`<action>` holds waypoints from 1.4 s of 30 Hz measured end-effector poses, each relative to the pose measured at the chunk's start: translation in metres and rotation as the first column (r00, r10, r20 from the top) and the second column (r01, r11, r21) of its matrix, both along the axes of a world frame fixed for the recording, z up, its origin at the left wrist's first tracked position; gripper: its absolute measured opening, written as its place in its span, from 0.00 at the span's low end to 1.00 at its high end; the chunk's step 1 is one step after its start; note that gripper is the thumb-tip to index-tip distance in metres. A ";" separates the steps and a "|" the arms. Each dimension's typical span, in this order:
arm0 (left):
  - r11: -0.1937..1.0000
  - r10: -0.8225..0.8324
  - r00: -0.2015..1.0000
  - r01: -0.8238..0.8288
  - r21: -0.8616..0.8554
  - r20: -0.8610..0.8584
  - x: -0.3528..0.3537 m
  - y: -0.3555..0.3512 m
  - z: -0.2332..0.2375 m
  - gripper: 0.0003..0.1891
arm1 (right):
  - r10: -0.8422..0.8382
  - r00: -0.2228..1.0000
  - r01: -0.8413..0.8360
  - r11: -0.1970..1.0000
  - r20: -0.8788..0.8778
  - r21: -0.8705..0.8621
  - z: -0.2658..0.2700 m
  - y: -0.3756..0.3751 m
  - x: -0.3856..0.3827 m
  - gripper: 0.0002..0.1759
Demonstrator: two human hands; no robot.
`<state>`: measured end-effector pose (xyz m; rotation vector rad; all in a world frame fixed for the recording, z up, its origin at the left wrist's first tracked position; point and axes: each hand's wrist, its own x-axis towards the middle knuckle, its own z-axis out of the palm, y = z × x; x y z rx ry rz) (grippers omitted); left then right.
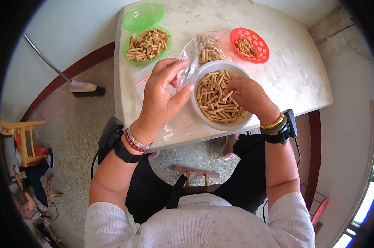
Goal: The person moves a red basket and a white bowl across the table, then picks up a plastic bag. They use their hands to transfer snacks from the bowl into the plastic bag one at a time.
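Observation:
My right hand [251, 95] reaches into a white bowl [198, 108] near the table's front edge, its fingers pinched on short tan sticks [227, 97]. Many more tan sticks [218, 93] fill the bowl. To the left of the bowl, my left hand [164, 93] is raised with its fingers curled at a clear plastic bag [189, 58], which stands up beside the fingertips. The thumb is apart from the forefinger, and part of the grip is hidden. Behind the bowl lies a clear zip bag [210, 47] with sticks in it.
A green plate [128, 57] heaped with sticks and a green lid or plate [143, 16] sit back left. A red basket [264, 53] holding some sticks is back right. A broom [83, 87] leans left of the table; a wooden stool [197, 171] is below.

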<state>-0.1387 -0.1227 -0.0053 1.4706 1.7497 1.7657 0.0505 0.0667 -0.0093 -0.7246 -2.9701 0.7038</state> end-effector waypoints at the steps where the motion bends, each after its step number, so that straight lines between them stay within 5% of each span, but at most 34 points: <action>1: 1.000 0.001 0.991 -0.002 -0.002 -0.133 0.000 -0.002 0.004 0.25 | 0.005 1.000 -0.005 0.999 0.014 0.045 -0.004 -0.002 0.000 0.07; 2: 1.000 0.003 0.965 -0.004 -0.003 -0.263 0.001 -0.003 0.006 0.29 | 0.009 1.000 -0.011 0.996 0.028 0.089 -0.009 -0.003 -0.001 0.08; 9: 0.997 -0.031 0.899 -0.006 -0.083 -0.438 0.000 -0.004 0.015 0.36 | 0.023 1.000 -0.026 0.973 0.016 0.227 -0.025 -0.003 -0.008 0.07; 11: 0.996 -0.041 0.902 0.003 -0.088 -0.429 -0.002 -0.004 0.015 0.30 | -0.041 0.989 0.016 0.985 -0.143 -0.172 -0.016 0.000 -0.009 0.06; 12: 0.996 -0.034 0.903 -0.003 -0.086 -0.429 -0.004 -0.004 0.013 0.30 | -0.034 0.989 0.010 0.985 -0.142 -0.170 -0.010 -0.001 -0.011 0.06; 14: 0.998 0.052 0.857 -0.059 0.002 -0.514 -0.008 -0.004 0.008 0.21 | -0.247 0.950 0.040 0.703 -0.192 -0.710 0.003 -0.008 -0.014 0.08; 15: 0.998 0.054 0.856 -0.060 0.004 -0.514 -0.007 -0.004 0.009 0.21 | -0.246 0.950 0.038 0.704 -0.193 -0.709 0.008 -0.009 -0.014 0.08; 17: 0.997 0.071 0.828 -0.080 0.008 -0.557 -0.005 -0.006 0.012 0.14 | -0.364 0.923 0.006 0.341 -0.126 -0.940 0.016 -0.013 -0.014 0.10; 20: 0.993 0.106 0.746 -0.045 0.108 -0.657 -0.006 -0.003 0.012 0.10 | -0.360 0.920 -0.087 0.199 -0.155 -0.976 0.022 -0.017 -0.014 0.10; 30: 0.999 0.035 0.841 -0.044 -0.005 -0.540 -0.001 -0.002 0.007 0.12 | -0.497 0.801 -0.237 0.250 -0.334 -0.939 0.017 -0.022 -0.012 0.07; 32: 0.999 0.048 0.793 -0.033 0.036 -0.608 0.000 0.000 0.006 0.14 | -0.506 0.698 -0.266 0.475 -0.507 -0.839 0.022 -0.027 -0.016 0.06; 33: 0.999 0.049 0.792 -0.033 0.037 -0.608 0.001 0.000 0.006 0.14 | -0.505 0.698 -0.266 0.475 -0.508 -0.839 0.024 -0.032 -0.018 0.06; 36: 0.999 -0.036 0.850 0.022 -0.032 -0.525 0.004 -0.001 0.007 0.16 | -0.109 0.724 -0.277 0.859 -0.682 -0.431 0.035 -0.044 -0.026 0.07; 37: 0.999 -0.036 0.875 0.028 -0.022 -0.484 0.004 -0.001 0.005 0.17 | -0.111 0.722 -0.276 0.859 -0.683 -0.432 0.034 -0.046 -0.029 0.07; 39: 0.999 -0.041 0.896 0.037 -0.017 -0.443 0.004 -0.001 0.004 0.19 | 0.072 0.805 -0.139 0.988 -0.590 -0.070 0.031 -0.049 -0.036 0.07; 42: 0.999 0.043 0.931 -0.052 -0.015 -0.362 0.003 0.000 0.006 0.23 | 0.038 0.785 -0.088 0.995 -0.618 -0.051 0.023 -0.048 -0.046 0.05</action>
